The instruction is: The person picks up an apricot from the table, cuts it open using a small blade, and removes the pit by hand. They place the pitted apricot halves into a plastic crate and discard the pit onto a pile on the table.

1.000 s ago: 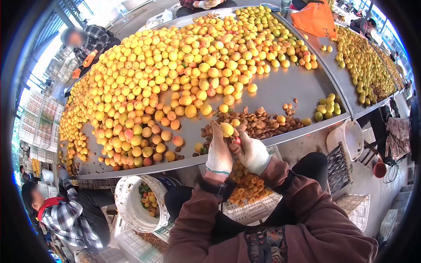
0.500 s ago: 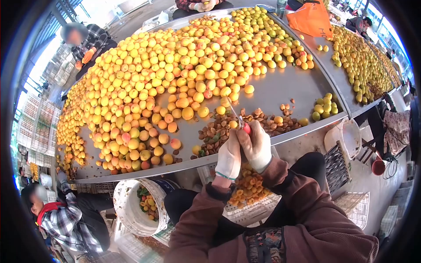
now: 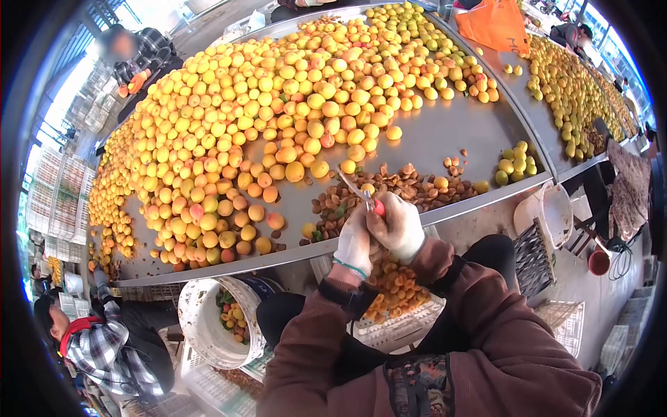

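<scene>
Partly, the right grip (image 3: 399, 226) hides the red-handled knife (image 3: 357, 187)

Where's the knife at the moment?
Head view, just right of centre: the red-handled knife is in the right hand, beside the left hand, pointing toward the yellow fruit.

Orange bag (image 3: 495, 26) at upper right, stacked crates (image 3: 59, 191) at left, plaid-shirted co-worker (image 3: 104, 351) at lower left, reddish pot (image 3: 599, 262) at right

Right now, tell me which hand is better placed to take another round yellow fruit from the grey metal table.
Probably the white-gloved left hand: it is nearer the main fruit heap, though whatever it may hold is hidden. The right hand grips a red-handled metal knife.
</scene>
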Available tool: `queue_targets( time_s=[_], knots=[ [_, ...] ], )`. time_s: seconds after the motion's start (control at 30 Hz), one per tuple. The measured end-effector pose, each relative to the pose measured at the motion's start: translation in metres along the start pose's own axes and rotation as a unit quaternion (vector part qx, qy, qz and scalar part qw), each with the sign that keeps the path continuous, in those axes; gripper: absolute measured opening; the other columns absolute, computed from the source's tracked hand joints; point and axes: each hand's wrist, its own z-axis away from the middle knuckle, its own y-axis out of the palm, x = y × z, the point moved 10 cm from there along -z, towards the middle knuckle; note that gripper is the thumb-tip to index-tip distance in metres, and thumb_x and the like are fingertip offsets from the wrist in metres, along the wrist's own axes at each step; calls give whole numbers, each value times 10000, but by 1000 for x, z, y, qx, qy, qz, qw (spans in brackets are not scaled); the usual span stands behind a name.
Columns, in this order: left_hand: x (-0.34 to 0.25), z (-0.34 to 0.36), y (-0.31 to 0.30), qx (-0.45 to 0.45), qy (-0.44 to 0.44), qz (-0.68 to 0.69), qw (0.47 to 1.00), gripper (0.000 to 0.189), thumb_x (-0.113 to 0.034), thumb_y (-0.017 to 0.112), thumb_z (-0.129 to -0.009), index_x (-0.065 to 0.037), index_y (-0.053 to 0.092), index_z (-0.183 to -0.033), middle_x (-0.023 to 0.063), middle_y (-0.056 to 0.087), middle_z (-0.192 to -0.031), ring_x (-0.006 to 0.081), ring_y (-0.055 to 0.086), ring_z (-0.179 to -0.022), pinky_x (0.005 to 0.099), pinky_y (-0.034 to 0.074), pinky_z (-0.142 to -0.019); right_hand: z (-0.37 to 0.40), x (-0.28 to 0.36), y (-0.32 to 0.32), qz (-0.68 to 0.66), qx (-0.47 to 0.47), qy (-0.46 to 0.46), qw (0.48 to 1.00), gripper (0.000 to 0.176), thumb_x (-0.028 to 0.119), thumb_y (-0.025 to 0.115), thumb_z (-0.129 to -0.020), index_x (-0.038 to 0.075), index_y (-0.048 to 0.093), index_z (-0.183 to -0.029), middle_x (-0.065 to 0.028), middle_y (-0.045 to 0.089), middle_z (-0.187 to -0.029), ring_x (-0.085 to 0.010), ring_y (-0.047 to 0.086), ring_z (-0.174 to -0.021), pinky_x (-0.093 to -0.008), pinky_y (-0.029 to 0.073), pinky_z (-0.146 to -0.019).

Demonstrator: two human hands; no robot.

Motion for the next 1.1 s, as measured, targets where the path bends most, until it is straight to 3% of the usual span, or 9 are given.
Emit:
queue_targets(
  time_s=[0.1, 0.27, 0.3, 0.37, 0.43, 0.53, 0.63, 0.8, 1.1],
  knots=[
    [-40, -2, 19, 87, 297, -85, 947, 274, -213, 428, -1010, -18, 571, -1138, 71, 607, -1008, 150, 585, -908, 267, 479, -832, 2, -16, -7, -151, -51, 139, 977, 209, 205, 596, -891, 15, 528, -839, -198, 596, -733, -389, 595, -641, -416, 479, -582],
    [-47, 5, 31, 87, 375, -186, 904, 280, -231, 449, -996, -26, 584, -1130, 63, 613, -992, 160, 605, -891, 278, 496, -813, 1, -8, -15, -110, -89, 89, 986, 180, 169, 602, -890, 13, 538, -826, -175, 579, -697, -356, 575, -606, -363, 472, -561],
    [-48, 3, 25, 86, 374, -185, 905, 280, -231, 449, -996, -26, 584, -1130, 63, 613, -992, 160, 605, -891, 278, 496, -813, 1, -10, -17, -109, -88, 89, 986, 180, 169, 602, -890, 13, 538, -826, -175, 579, -697, -356, 575, -606, -363, 472, -561],
    [19, -14, 17, 92, -67, 140, 984, 280, -315, 477, -979, -87, 617, -1061, 32, 630, -891, 159, 631, -740, 279, 519, -607, -1, 19, -18, -20, -60, -76, 995, 149, 147, 610, -879, 21, 542, -840, -161, 579, -684, -348, 576, -600, -354, 478, -558],
    [22, -17, 9, 22, -77, 129, 988, 278, -386, 492, -960, -144, 621, -1004, 0, 636, -821, 143, 616, -631, 266, 454, -447, 0, 21, -15, -42, -47, -86, 994, 137, 135, 627, -861, 29, 541, -850, -154, 591, -713, -335, 575, -583, -343, 482, -553],
    [3, -27, -3, 19, 24, 20, 999, 308, -405, 462, -974, -140, 610, -1027, 1, 644, -852, 148, 628, -665, 269, 479, -479, 8, -25, -5, -313, -56, 208, 925, 168, 170, 642, -879, 19, 567, -892, -95, 592, -731, -180, 582, -611, -312, 479, -570],
    [3, -23, 14, 25, -20, 190, 981, 455, -524, 398, -991, -130, 575, -1135, 28, 625, -825, 135, 592, -636, 258, 438, -471, -4, 9, -11, -86, 3, 9, 996, 176, 189, 620, -916, 19, 573, -906, -45, 589, -718, -106, 558, -668, -298, 478, -598],
    [5, -16, 18, 209, -46, 101, 972, 478, -567, 421, -972, -146, 585, -1130, -13, 589, -849, 117, 601, -672, 206, 500, -554, -16, -15, -25, -409, -123, 155, 891, 235, 287, 544, -968, 68, 537, -882, 8, 486, -655, -70, 394, -492, -224, 309, -449],
    [9, -14, 18, 93, 17, 58, 994, 371, -515, 487, -965, -160, 583, -1011, -21, 590, -857, 69, 586, -647, 171, 445, -506, -34, -16, -17, -537, -180, 206, 798, 411, 312, 565, -955, 131, 362, -647, 32, 330, -522, -70, 240, -385, -253, 180, -377]
  ],
)
